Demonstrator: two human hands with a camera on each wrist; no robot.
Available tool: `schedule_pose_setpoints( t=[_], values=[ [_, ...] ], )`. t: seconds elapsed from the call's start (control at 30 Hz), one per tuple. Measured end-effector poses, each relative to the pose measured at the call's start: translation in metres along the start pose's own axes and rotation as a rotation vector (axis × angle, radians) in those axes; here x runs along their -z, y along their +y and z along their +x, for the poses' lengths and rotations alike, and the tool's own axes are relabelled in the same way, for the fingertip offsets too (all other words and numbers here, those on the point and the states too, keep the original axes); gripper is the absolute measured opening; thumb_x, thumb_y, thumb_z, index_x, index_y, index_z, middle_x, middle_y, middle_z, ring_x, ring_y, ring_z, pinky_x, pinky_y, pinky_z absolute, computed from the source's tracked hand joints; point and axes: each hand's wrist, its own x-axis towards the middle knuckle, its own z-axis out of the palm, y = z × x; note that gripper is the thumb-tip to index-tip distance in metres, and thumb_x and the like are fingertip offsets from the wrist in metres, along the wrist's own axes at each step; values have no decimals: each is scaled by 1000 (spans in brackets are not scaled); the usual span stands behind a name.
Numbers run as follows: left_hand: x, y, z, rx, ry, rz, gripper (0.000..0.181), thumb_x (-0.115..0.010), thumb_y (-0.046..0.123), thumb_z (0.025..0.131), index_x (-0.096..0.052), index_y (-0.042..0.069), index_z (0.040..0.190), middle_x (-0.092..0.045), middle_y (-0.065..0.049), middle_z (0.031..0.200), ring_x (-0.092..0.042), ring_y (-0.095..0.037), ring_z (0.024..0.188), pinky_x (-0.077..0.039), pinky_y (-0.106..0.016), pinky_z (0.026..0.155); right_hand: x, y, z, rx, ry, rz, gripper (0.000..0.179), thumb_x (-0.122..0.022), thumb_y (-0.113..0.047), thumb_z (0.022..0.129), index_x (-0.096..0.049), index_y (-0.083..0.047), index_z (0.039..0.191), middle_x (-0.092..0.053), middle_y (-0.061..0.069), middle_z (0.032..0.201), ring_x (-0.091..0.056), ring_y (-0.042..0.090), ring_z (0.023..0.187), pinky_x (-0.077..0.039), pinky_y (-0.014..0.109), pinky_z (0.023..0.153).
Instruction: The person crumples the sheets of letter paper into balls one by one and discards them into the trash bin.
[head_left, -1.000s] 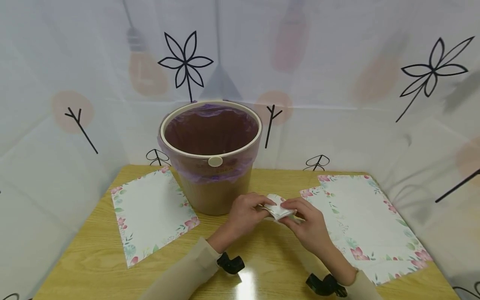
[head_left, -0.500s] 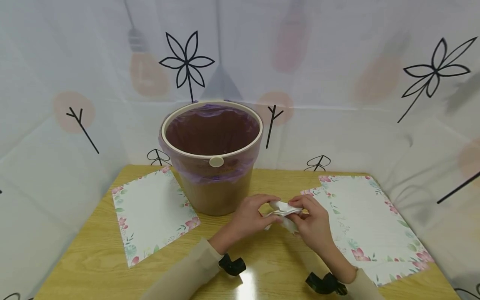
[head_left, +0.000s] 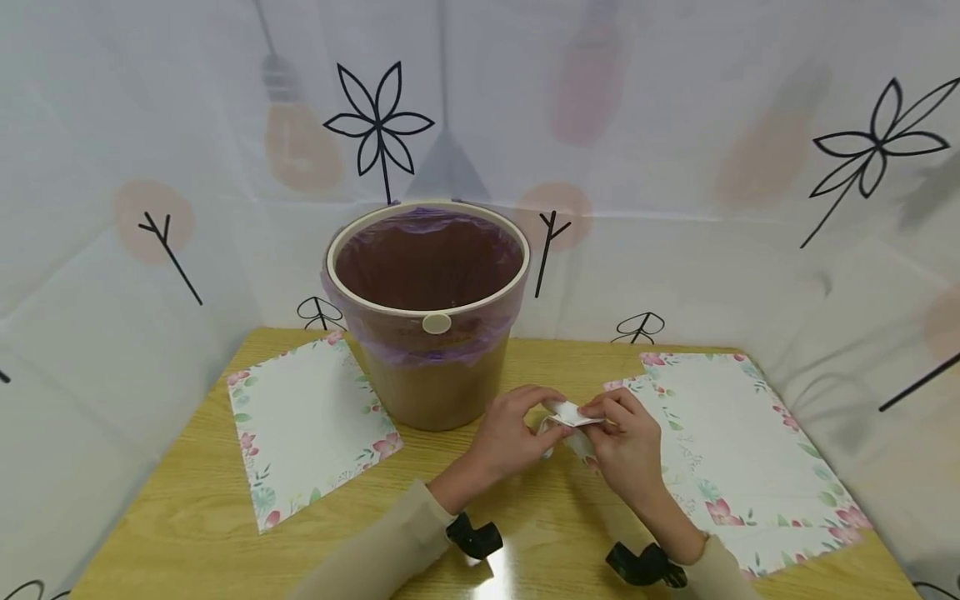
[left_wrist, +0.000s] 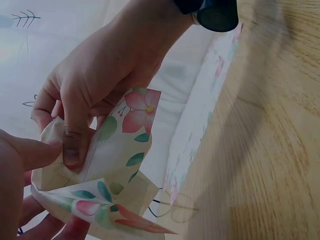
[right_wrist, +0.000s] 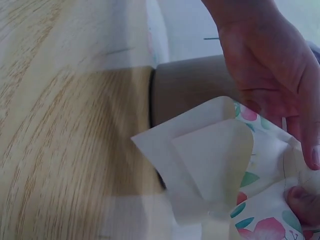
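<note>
One folded, pink-flowered white paper (head_left: pixel 573 415) is pinched by the left grip (head_left: pixel 512 433) and right grip (head_left: pixel 632 446).

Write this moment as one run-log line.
left hand: pinches folded paper; right hand: pinches same paper; bin: stands beyond hands; flat sheet: left of bin; overlapping sheets: right of bin

A white sheet of paper (head_left: pixel 572 414) with printed pink flowers and green leaves is creased into loose, uneven flaps, pinched between the left hand (head_left: pixel 516 429) and right hand (head_left: pixel 630 446) above the bench (head_left: pixel 180 517).
</note>
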Motion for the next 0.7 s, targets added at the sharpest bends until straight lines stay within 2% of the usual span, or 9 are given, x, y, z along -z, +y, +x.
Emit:
schedule_pose_setpoints(
  t=[0.1, 0.2, 0.27, 0.33, 0.43, 0.57, 0.7],
  values=[
    [1, 1, 1, 16, -21, -48, 33, -82, 24, 85, -71, 12, 114, -70, 1, 113, -64, -7, 85, -46, -10, 54, 2, 0, 0, 5, -3, -3, 28, -78, 22, 69, -72, -5, 73, -60, 5, 84, -57, 11, 74, -48, 10, 62],
    [1, 2, 1, 60, -20, -111, 36, -82, 26, 84, -71, 12, 116, -65, -3, 126, -65, -12, 101, -50, -14, 55, 2, 1, 0, 45, 11, -18, 30, -77, 24, 66, -72, -4, 73, -60, 6, 84, -57, 14, 71, -49, 12, 61],
    [1, 3, 1, 103, -13, -138, 38, -82, 29, 84, -72, 14, 117, -62, -3, 132, -61, -16, 116, -54, -18, 70, 1, 2, 0, 63, 24, -16, 31, -76, 26, 65, -72, -4, 73, -59, 7, 83, -59, 17, 71, -50, 12, 62],
    [0, 4, 1, 152, -15, -185, 38, -81, 31, 85, -72, 15, 118, -61, -1, 135, -56, -16, 125, -53, -25, 86, 0, 2, -1, 74, 42, -12, 32, -77, 26, 64, -73, -5, 72, -59, 7, 83, -60, 19, 71, -51, 13, 63],
    [0, 5, 2, 208, -23, -272, 37, -81, 29, 86, -71, 14, 119, -66, 2, 127, -58, -11, 121, -44, -32, 103, -2, 2, -2, 67, 59, -6, 31, -79, 25, 63, -73, -5, 73, -59, 8, 83, -59, 18, 71, -50, 12, 64],
    [0, 5, 4, 230, -15, -386, 35, -81, 20, 86, -70, 8, 116, -67, -3, 123, -59, -12, 119, -43, -34, 105, -4, 1, -2, 29, 61, 19, 30, -80, 22, 65, -74, -5, 76, -61, 8, 85, -58, 12, 77, -50, 11, 64],
    [0, 4, 5, 226, -5, -460, 31, -79, 11, 86, -69, 4, 114, -66, -8, 124, -58, -18, 121, -42, -37, 106, -2, -3, -2, -45, 0, 64, 28, -82, 19, 69, -72, -4, 81, -62, 9, 93, -58, 7, 88, -52, 12, 62]
  ],
)
